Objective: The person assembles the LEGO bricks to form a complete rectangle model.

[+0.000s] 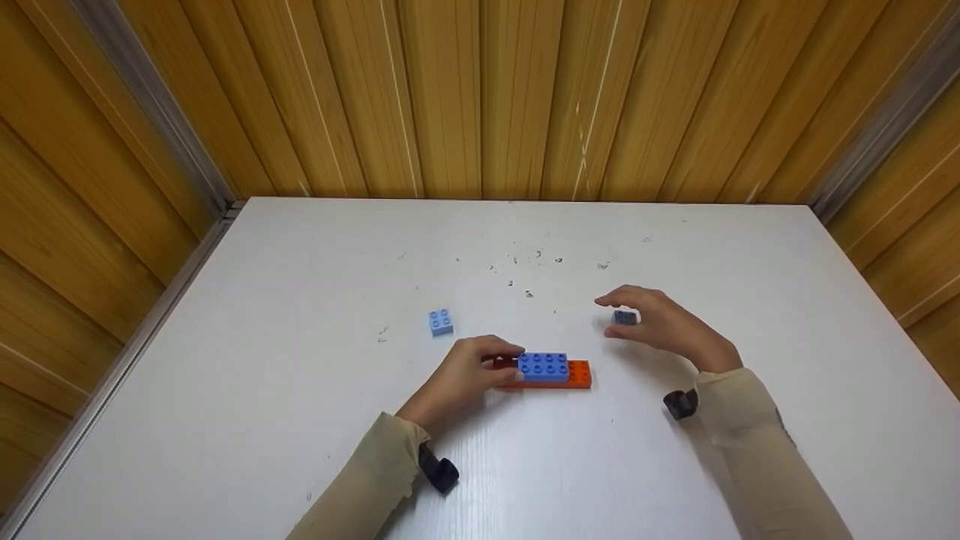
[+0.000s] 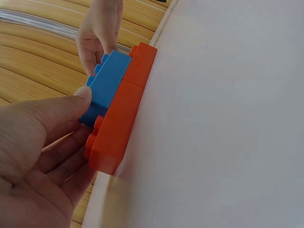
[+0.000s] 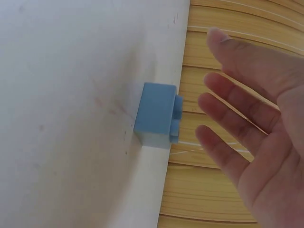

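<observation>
A blue building brick (image 1: 543, 367) sits on top of two red bricks (image 1: 580, 374) laid end to end, their seam showing under it in the left wrist view. My left hand (image 1: 471, 369) pinches the left end of the blue brick (image 2: 110, 80), thumb on the near side and fingers mostly hidden behind. To the right, my right hand (image 1: 664, 326) hovers with thumb and fingers spread about a small light blue brick (image 1: 625, 318). In the right wrist view that brick (image 3: 156, 114) stands on the table, studs towards the hand (image 3: 266, 128), with a gap between them.
Another small light blue brick (image 1: 441, 322) lies behind the left hand on the white table (image 1: 300, 337). Dark scuff marks spot the tabletop towards the back. Wood-patterned panels (image 1: 480, 97) rise along the back and both sides.
</observation>
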{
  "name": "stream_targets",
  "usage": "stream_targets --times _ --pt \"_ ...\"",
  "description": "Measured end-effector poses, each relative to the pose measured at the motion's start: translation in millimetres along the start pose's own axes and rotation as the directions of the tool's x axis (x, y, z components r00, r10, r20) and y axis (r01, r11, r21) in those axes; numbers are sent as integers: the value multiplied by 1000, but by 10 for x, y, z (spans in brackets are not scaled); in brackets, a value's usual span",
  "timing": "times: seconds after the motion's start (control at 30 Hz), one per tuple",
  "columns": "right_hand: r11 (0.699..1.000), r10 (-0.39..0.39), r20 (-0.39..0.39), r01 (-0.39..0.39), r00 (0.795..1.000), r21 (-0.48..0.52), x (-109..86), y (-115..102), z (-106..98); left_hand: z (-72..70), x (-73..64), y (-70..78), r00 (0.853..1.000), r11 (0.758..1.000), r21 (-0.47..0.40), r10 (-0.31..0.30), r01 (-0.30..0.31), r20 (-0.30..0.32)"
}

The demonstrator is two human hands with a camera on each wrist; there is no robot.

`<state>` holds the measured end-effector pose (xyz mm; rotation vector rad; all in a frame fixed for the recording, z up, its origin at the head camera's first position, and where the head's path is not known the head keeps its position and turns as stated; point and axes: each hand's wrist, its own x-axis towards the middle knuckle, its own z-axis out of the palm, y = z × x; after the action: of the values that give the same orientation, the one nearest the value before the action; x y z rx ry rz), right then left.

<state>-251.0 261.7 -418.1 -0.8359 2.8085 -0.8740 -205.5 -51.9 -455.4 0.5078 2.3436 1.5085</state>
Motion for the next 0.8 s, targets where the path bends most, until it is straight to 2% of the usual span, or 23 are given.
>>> stream_targets --times 0.33,0.8 --pt "992 123 27 -124 992 25 -30 91 -42 -3 -6 -5 1000 999 10 30 -30 -2" --pt "968 249 78 -251 965 4 -27 183 -29 -5 -12 0 1000 1000 -1 10 -10 3"
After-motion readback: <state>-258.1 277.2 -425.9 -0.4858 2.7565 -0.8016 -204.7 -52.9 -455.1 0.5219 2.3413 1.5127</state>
